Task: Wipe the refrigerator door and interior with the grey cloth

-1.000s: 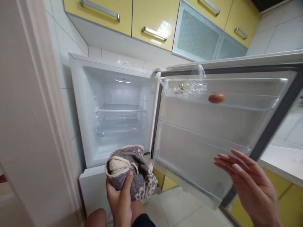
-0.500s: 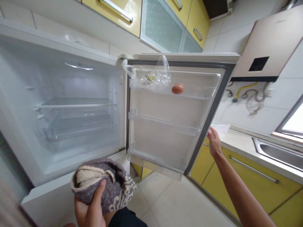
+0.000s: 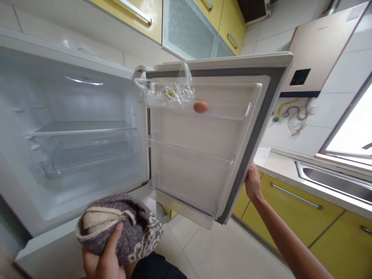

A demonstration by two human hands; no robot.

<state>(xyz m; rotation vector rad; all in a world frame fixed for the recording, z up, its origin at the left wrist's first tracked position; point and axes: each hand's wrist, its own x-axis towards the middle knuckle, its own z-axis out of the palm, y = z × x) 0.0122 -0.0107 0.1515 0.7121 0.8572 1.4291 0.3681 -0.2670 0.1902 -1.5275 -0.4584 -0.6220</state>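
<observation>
My left hand (image 3: 106, 254) is closed around a bunched, grey-brown and cream patterned cloth (image 3: 136, 232), its thumb pressed on top. The cloth is in front of the lower front edge of an open white refrigerator (image 3: 55, 226). At the right, my right hand (image 3: 252, 182) grips the outer edge of the refrigerator door (image 3: 250, 143); some of its fingers are hidden behind that edge. The door's top shelf holds a brown egg (image 3: 200, 106) and a clear plastic bag (image 3: 180, 91) with something small and greenish inside. Inside the refrigerator are a glass shelf (image 3: 84, 126) and a clear drawer (image 3: 93, 159).
Yellow lower cabinets (image 3: 296, 217) run along the right under a counter with a steel sink (image 3: 334, 180). A water heater (image 3: 316, 54) hangs on the wall above hoses. Yellow upper cabinets (image 3: 136, 27) hang overhead. Pale tiles cover the floor (image 3: 215, 252).
The door has swung slightly toward me, with my right hand now closer against its edge. My view has turned a little right. The cloth stays in my left hand.
</observation>
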